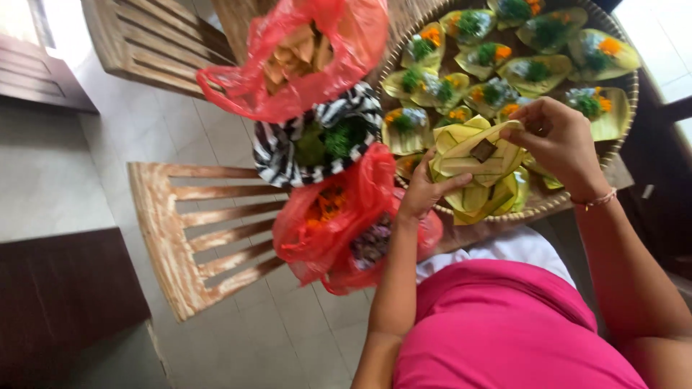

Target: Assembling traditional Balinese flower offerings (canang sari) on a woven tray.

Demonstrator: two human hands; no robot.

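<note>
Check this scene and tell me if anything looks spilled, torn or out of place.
Nothing stands out. The left hand and right hand hold a stack of folded yellow leaf trays over the round woven tray. The filled leaf trays sit neatly in it. The red plastic bags beside it are open, not spilled.

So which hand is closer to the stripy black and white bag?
Left. The left hand grips the leaf trays' near edge, just right of the striped bag. The right hand is farther, past the trays.

- Red bags (303, 50): thin glossy plastic, crinkled.
- Striped bag (288, 155): black-and-white plastic.
- Leaf trays (479, 155): smooth folded palm leaf, yellow-green.
- Round tray (620, 148): woven fibre rim.
- Chair (187, 238): worn, rough wood.
- Floor (238, 338): smooth tile.
</note>
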